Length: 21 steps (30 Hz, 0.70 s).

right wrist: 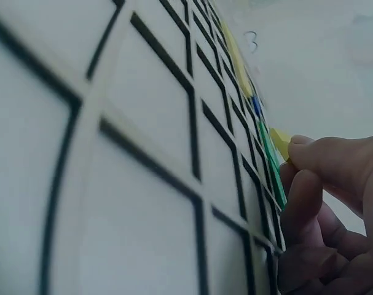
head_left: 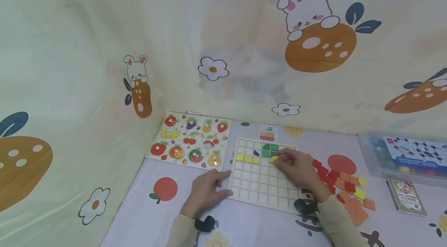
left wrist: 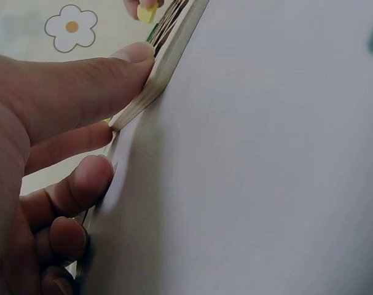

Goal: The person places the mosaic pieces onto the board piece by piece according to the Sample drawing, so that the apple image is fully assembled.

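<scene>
A pale wooden grid board (head_left: pixel 249 183) lies on the table. My left hand (head_left: pixel 206 192) touches its left edge with thumb (left wrist: pixel 134 55) and index finger extended; the other fingers are bent. Over the upper right part of the grid, my right hand (head_left: pixel 298 167) pinches a small yellow tile (right wrist: pixel 281 141) between thumb and fingers. Green tiles (head_left: pixel 267 150) forming a rounded shape sit in the upper cells, beside a small blue piece (head_left: pixel 256 153). Below the blue piece, a row of yellow tiles (head_left: pixel 247 158) fills cells on the left. My right hand hides part of the grid.
Loose red, orange and yellow tiles (head_left: pixel 349 196) are scattered right of the board. A picture card (head_left: pixel 268 133) lies behind it. A fruit puzzle board (head_left: pixel 188 142) is at the back left. Further right are a clear plastic box (head_left: pixel 377 165) and a small card box (head_left: pixel 406 197).
</scene>
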{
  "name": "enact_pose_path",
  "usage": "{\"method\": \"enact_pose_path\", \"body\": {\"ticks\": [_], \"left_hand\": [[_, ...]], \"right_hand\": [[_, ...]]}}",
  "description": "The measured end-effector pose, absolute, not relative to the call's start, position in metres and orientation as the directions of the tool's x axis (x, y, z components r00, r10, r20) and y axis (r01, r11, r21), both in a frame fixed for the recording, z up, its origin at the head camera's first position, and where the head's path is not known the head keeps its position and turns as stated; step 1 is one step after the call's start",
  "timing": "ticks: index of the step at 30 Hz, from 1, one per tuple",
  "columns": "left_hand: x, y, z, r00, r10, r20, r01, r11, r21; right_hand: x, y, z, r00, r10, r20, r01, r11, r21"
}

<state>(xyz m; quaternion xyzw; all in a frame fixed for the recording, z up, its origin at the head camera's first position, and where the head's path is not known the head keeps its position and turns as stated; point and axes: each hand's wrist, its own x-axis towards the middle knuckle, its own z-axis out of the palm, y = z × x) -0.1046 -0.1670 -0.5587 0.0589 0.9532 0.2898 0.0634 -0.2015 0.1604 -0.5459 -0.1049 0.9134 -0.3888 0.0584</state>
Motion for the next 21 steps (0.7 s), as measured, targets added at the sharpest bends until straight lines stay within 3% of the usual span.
{"method": "enact_pose_path", "body": {"ticks": [13,21], "left_hand": [[-0.105,-0.168,-0.557,-0.986,0.149,-0.069,0.086,0.826,0.558],[-0.105,-0.167,-0.558,-0.986,0.149,-0.071,0.085,0.827,0.555]], "right_hand": [[-0.204,0.141,-0.549,-0.954,-0.296,-0.037,-0.190,0.698,-0.691],[-0.203,0.138,-0.551,-0.971,-0.237,-0.020,-0.159,0.709,-0.687]]}}
